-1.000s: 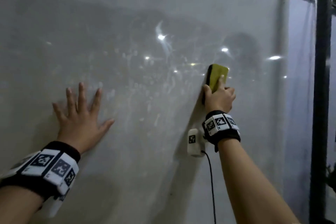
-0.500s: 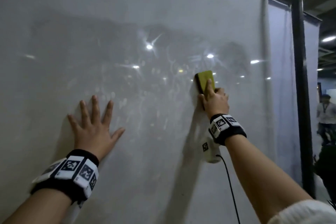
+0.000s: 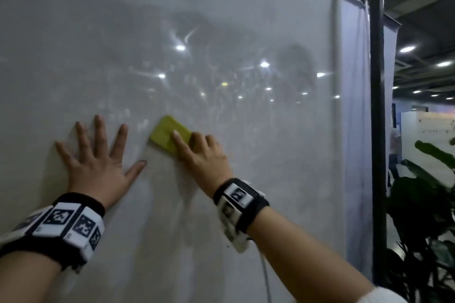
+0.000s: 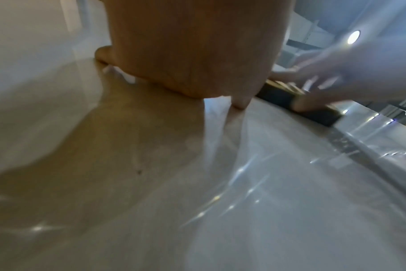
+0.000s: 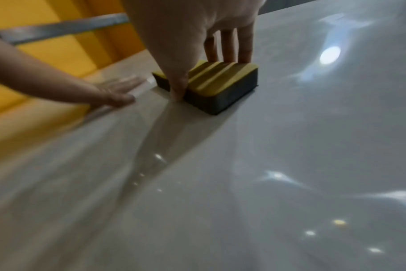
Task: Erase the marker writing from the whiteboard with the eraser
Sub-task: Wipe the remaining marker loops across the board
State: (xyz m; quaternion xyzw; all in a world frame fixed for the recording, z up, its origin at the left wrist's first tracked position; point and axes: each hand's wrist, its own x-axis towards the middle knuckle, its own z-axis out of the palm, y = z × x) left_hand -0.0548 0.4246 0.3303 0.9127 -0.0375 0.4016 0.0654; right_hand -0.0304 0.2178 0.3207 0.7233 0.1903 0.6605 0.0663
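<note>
Yellow on its ridged back and dark grey in its felt body, the eraser (image 3: 170, 135) lies flat against the whiteboard (image 3: 221, 7), and we hold it there with our right hand (image 3: 204, 155). In the right wrist view the thumb (image 5: 177, 86) presses one long side of the block while three fingers (image 5: 230, 47) curl over the far edge, so we pinch it between thumb and fingers; in the head view the index finger lies along the yellow top. The eraser sits near the middle of the board's lower half, tilted, with its upper corner pointing up and left.

Our left hand (image 3: 98, 167) is spread wide and pressed flat on the board, just left of the eraser. Its thumb tip (image 3: 140, 163) points toward the eraser's lower edge and comes close to it without touching. The left wrist view shows the heel of the palm and the thumb resting on the glossy surface, with the eraser's dark side just beyond.

We see no clear marker strokes; the board carries only pale, smeared streaks above and right of the eraser, mixed with reflections of ceiling lights. Both wrists wear black bands (image 3: 71, 224) with square printed markers, and a thin cable (image 3: 266, 275) hangs from the right one. To the right of the board stand a dark post (image 3: 378, 130), a pale curtain (image 3: 354, 106) and a leafy plant (image 3: 423, 204).
</note>
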